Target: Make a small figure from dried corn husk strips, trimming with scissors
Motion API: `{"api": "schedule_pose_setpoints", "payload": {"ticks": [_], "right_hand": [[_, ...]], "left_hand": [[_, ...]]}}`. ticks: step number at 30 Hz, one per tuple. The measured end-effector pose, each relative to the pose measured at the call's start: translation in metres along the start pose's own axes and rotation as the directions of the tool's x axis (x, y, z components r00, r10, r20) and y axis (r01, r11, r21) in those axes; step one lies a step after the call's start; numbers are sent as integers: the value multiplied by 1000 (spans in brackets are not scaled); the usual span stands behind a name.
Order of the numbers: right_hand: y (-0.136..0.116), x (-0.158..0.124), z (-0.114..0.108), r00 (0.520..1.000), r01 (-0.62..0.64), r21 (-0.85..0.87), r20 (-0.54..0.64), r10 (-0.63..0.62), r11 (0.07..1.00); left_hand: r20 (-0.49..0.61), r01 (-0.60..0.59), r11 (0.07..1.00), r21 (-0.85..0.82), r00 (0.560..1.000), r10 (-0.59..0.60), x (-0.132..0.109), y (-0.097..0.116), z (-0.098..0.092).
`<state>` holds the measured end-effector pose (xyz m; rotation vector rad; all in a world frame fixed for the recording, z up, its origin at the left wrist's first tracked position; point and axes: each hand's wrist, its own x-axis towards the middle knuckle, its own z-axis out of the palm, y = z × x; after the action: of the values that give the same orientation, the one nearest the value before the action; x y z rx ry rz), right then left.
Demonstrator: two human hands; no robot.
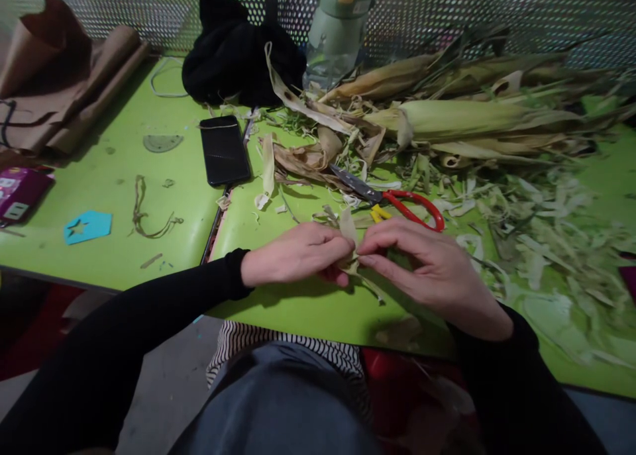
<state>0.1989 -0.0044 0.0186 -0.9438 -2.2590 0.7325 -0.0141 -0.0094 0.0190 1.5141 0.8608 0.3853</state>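
My left hand [313, 251] is closed on a pale strip of corn husk [348, 224] near the table's front edge. Facing it, my right hand [422, 259] pinches the same husk piece between thumb and fingers. One end of the strip sticks up between the hands, and a thin twisted end hangs down below them. Just beyond my right hand lie scissors [412, 206] with red handles, their blades pointing to the back left. A small yellow item [380, 213] sits beside the handles, partly hidden by my right hand.
Corn husks [462, 117] are heaped at the back right, with shredded scraps [556, 236] on the right. A black phone [224, 150], black cloth [238, 57], green bottle [338, 31], blue paper piece [87, 227] and brown paper [64, 84] lie or stand around the green table [183, 243].
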Motion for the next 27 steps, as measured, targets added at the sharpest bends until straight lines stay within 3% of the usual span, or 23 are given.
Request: {"api": "schedule_pose_setpoints", "payload": {"ticks": [4,9,15,22,27], "right_hand": [[0,0,-3,999,43,-64,0,-43,997],[-1,-2,-4,998,43,-131,-46,-50,990],[-1,-4,-3,995,36,-145,-92,-50,989],[-2,-3,-5,990,108,-236,-65,-127,966],[-1,-4,-6,980,179,-292,-33,-197,940]], "left_hand": [[3,55,996,-69,998,-55,1,2,0],[18,11,993,-114,1000,-9,3,-1,-1],[-6,-77,997,-26,997,77,3,-3,-1],[-8,-162,986,33,987,162,4,-7,-1],[-87,-187,979,78,977,193,4,-11,2]]}}
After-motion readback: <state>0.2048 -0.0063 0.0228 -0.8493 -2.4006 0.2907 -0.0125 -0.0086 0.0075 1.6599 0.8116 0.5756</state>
